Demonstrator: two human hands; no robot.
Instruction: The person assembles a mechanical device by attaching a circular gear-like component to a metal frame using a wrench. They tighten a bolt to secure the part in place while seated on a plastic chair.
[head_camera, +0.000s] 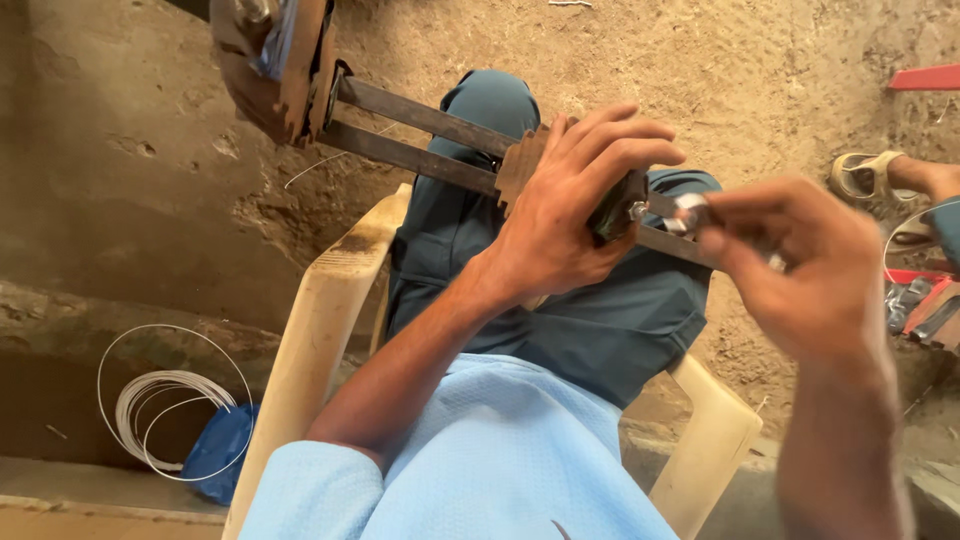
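I sit in a cream plastic chair (320, 330) with a rusty metal frame of two flat bars (420, 135) lying across my lap. My left hand (565, 205) is wrapped around a dark round part (615, 210) mounted on the bars next to a brown toothed block (520, 165). My right hand (800, 265) pinches a small silvery ring-shaped piece (690, 212) at the end of that dark part. The far end of the bars joins a round rusty wheel-like body (275, 60) at the top left.
A coil of white wire (170, 400) and a blue bag (220, 450) lie on the dirt floor at the lower left. At the right edge are another person's sandalled foot (880, 175), a red object (925, 78) and some metal tools (915, 305).
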